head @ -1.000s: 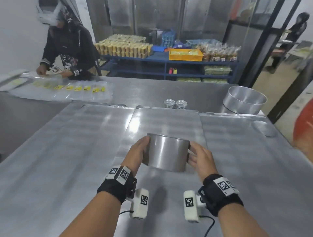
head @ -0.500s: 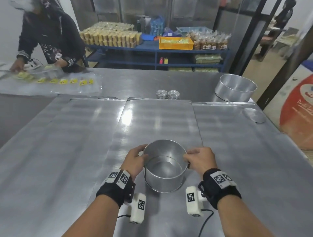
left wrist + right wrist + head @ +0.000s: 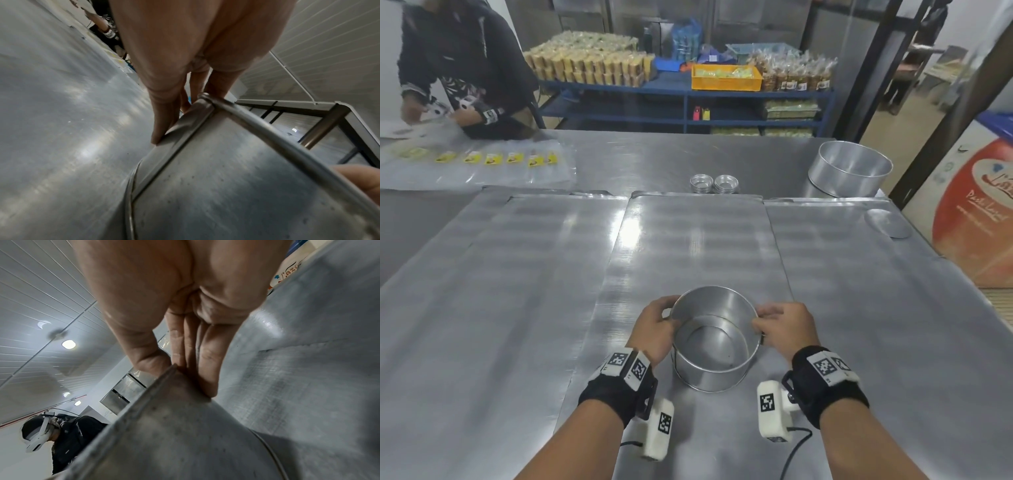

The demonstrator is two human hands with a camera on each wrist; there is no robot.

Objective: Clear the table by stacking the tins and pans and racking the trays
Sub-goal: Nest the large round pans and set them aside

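Both forearms extend forward, palms facing inward. The left hand [image 3: 654,330] pinches the left rim of the round tin [image 3: 714,346], thumb inside and fingers [image 3: 164,113] against the outer wall. The right hand [image 3: 786,329] pinches the right rim the same way.

Count: one round tin in the grip, one larger pan [image 3: 849,174] at the far right, two small tin stacks [image 3: 714,184] at centre rear, three flat trays [image 3: 698,246] side by side on the counter [image 3: 448,342].

The round tin stands upright on the middle tray, between both hands.
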